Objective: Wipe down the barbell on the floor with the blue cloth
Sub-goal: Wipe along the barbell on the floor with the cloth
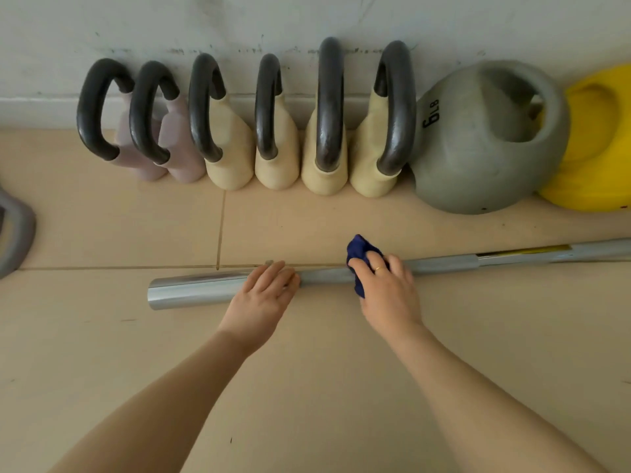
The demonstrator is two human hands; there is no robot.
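Right hand (386, 285) fingers curled round the blue cloth (358, 257), pressing it on the barbell (324, 276). Left hand (269, 288) lies flat on the bar, fingers straight and together. I think best is to hold the bar firm w/ left and slide the cloth along w/ even pressure.

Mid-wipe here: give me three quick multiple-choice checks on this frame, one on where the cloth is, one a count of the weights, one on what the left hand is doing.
1. Where is the blue cloth?
A. Lying loose on the floor tiles
B. Pressed on the barbell under the right hand
C. Draped over a kettlebell

2. How many cream kettlebells with dark handles stand by the wall?
A. Two
B. Four
C. Six

3. What is the left hand doing?
A. Resting with straight fingers on the barbell
B. Holding the cloth
C. Lifting a kettlebell

Answers:
1 B: the cloth is bunched under the right hand's fingers, on the bar's shaft.
2 B: four cream ones, the first at, stand between the two pink ones and the grey 6 LB kettlebell.
3 A: its fingers lie flat on the bar near the thicker sleeve.
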